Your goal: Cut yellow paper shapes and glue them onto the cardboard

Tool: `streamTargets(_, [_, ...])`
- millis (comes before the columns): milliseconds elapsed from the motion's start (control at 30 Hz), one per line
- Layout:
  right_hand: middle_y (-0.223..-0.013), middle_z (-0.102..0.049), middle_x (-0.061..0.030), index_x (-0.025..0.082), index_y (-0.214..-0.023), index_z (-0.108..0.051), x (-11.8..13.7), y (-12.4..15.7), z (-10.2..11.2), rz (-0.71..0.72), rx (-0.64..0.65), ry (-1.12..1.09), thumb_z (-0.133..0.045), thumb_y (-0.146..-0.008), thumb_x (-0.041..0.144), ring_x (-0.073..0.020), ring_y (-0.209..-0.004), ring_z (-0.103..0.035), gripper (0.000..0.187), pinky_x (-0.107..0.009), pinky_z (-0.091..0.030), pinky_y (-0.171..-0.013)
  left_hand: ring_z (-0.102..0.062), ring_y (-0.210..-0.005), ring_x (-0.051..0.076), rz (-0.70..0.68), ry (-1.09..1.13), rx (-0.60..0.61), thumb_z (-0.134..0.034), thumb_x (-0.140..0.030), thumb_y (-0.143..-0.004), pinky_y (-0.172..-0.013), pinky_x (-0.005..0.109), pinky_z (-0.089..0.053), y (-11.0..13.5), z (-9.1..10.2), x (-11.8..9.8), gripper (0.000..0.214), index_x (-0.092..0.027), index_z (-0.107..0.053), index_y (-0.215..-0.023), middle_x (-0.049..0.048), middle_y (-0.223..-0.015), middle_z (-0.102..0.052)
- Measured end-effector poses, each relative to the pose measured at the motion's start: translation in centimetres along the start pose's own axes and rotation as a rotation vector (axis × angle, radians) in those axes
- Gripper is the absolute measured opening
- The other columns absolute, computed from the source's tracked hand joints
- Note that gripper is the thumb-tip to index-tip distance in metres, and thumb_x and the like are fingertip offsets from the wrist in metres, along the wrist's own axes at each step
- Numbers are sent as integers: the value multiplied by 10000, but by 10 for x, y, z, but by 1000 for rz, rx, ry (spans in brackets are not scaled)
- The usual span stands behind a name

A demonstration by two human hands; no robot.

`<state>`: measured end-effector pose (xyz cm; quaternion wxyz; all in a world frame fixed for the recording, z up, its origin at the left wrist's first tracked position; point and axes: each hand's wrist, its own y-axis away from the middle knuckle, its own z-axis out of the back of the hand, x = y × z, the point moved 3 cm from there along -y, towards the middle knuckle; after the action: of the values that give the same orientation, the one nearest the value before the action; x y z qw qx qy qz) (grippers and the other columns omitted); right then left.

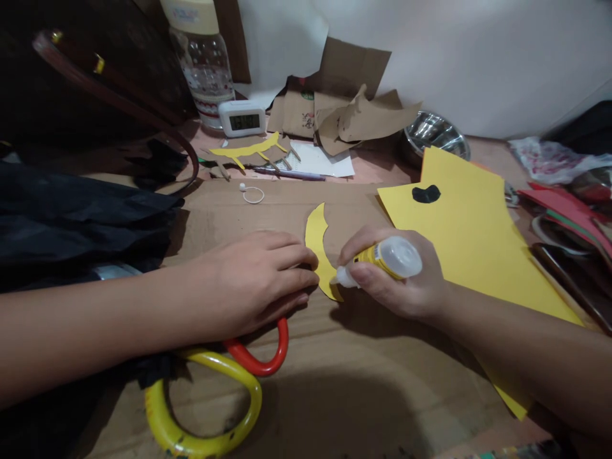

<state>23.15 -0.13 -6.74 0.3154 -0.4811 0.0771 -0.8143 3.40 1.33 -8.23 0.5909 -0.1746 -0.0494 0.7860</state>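
Note:
A curved yellow paper cutout lies on the brown cardboard. My left hand rests flat, its fingertips on the cutout's left edge. In my right hand is a clear glue bottle with a yellow label, tilted so its white nozzle meets the lower end of the cutout. Below my left hand are scissors with one red handle loop and one yellow handle loop; their blades are hidden.
Yellow paper with a small black piece lies at right. Behind stand a water bottle, a digital clock, cardboard scraps and a metal bowl. Black cloth covers the left. A phone-like dark object sits far right.

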Motion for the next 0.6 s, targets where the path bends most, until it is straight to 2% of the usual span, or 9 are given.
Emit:
streamTargets(100, [-730, -717, 2, 220, -811, -630, 2, -2, 2, 2, -29, 34, -670, -935, 277, -133, -637, -677, 142, -227, -526, -589, -674, -1014, 261, -5, 5, -6, -495, -266, -1023, -903, 408, -550, 0, 0, 0, 264, -166, -719, -1121, 115, -1136, -717])
streamTargets(200, [-705, -713, 0, 217, -793, -624, 2, -4, 3, -43, -2, 98, -669, -937, 289, -136, -621, -674, 168, -228, -523, -586, -669, -994, 256, -20, -4, -15, -494, -264, -1024, -900, 405, -549, 1, -1, 0, 266, -163, -718, -1127, 114, -1114, -716])
streamTargets(433, [-673, -706, -11, 200, -792, -630, 1, -5, 3, -70, -2, 126, -636, -975, 429, -129, -594, -663, 293, -217, -510, -563, -658, -981, 248, -13, -1, -9, -504, -264, -1021, -888, 395, -547, 0, -2, 0, 254, -172, -716, -1126, 101, -1101, -708])
streamTargets(600, [-683, -712, -13, 198, -796, -631, 1, -4, 2, -72, -5, 117, -643, -973, 389, -119, -592, -655, 260, -208, -505, -557, -656, -972, 243, -18, -11, -18, -511, -262, -1019, -883, 385, -541, 1, -3, 1, 247, -173, -716, -1123, 99, -1091, -709])
